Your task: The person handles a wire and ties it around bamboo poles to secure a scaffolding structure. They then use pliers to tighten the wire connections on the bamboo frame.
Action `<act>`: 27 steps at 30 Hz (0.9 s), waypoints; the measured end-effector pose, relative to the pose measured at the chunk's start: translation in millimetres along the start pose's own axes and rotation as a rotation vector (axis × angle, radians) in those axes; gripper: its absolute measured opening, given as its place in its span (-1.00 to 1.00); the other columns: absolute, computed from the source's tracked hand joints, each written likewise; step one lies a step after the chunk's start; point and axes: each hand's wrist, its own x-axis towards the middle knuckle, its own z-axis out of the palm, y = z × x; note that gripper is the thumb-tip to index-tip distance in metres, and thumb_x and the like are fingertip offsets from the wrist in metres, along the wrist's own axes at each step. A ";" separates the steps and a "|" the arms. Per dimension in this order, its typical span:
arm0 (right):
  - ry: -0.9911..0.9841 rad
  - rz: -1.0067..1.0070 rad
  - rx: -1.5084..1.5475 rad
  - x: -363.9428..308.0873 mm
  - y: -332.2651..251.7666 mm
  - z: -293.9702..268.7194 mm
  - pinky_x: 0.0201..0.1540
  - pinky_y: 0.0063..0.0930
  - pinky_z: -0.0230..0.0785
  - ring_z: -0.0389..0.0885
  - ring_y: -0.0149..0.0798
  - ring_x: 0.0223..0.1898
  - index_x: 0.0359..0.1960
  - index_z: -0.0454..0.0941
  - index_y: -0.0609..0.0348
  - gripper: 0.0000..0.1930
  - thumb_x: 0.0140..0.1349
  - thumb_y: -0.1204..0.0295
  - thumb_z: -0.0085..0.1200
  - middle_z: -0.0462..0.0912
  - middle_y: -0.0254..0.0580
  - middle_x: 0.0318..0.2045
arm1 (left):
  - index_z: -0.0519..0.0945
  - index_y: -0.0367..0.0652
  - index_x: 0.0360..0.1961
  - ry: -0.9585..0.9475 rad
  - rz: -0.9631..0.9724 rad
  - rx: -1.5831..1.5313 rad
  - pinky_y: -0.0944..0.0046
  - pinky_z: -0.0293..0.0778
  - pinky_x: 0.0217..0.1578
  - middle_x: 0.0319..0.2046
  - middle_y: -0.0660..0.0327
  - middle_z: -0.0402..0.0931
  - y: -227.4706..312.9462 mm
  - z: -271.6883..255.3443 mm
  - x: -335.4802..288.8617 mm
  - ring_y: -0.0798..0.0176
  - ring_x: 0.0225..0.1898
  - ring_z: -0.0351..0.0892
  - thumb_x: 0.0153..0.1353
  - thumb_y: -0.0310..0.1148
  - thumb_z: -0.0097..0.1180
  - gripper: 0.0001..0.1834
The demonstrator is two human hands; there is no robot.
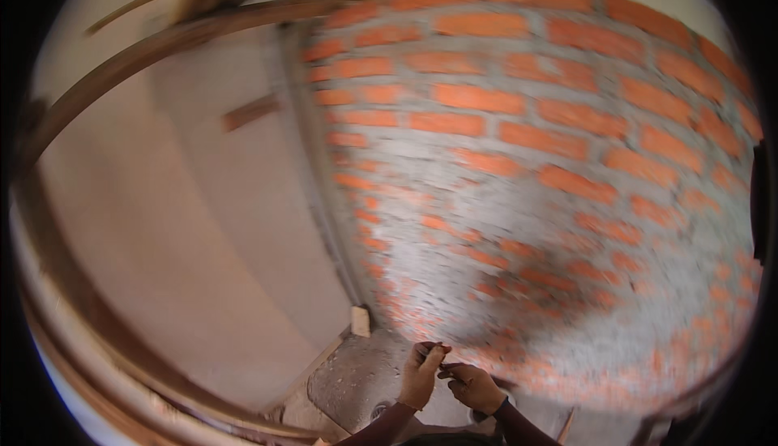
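Low in the head view, my left hand and my right hand are close together, fingers pinched. Between the fingertips is something small and dark with a reddish-orange spot; motion blur hides what it is. The hands are in front of the foot of a brick wall, its orange bricks set in grey mortar. Grey mortar is smeared over much of the lower wall, and a dark shadow falls there.
On the left stands a large smooth beige panel with a curved-looking wooden beam along its top. A small pale wood block sits at its lower corner. Below lies a rough grey floor.
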 end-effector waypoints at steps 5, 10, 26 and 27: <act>-0.271 -0.235 -0.150 57.6 -39.0 -3.8 0.15 -0.31 0.52 0.72 -0.05 0.03 0.08 0.64 0.25 -0.68 0.31 0.55 0.06 0.72 0.08 0.00 | 0.52 -0.26 0.02 0.185 0.076 0.094 0.28 0.52 0.10 0.06 0.10 0.65 69.9 5.5 -23.6 0.35 -0.11 0.60 0.52 -0.34 0.05 -0.79; -0.211 -0.327 0.001 138.6 -87.8 -36.1 0.26 -0.37 0.43 0.66 -0.10 0.17 0.21 0.55 0.37 -0.64 0.45 0.53 -0.10 0.69 0.15 0.08 | 0.43 -0.26 0.33 0.266 0.542 0.228 0.18 0.38 0.28 0.21 0.14 0.50 105.1 -18.1 -10.6 0.25 0.27 0.45 0.50 -0.24 0.10 -0.52; 0.667 -0.872 -1.201 399.5 -386.7 -176.1 0.21 -0.06 0.46 0.58 0.13 0.14 0.23 0.49 0.33 -0.52 0.25 0.51 0.09 0.55 0.10 0.20 | 0.61 -0.40 0.09 0.363 0.949 0.687 0.14 0.60 0.05 -0.17 0.05 0.69 398.8 -38.8 163.0 0.21 -0.09 0.69 0.45 -0.01 0.13 -0.43; 0.704 -0.897 -1.259 410.3 -403.8 -172.4 0.27 -0.06 0.43 0.55 0.15 0.18 0.22 0.50 0.34 -0.53 0.25 0.54 0.04 0.52 0.16 0.24 | 0.61 -0.40 0.09 0.383 1.000 0.764 0.15 0.61 0.02 -0.18 0.06 0.69 428.5 -33.1 179.3 0.22 -0.11 0.69 0.45 -0.03 0.12 -0.45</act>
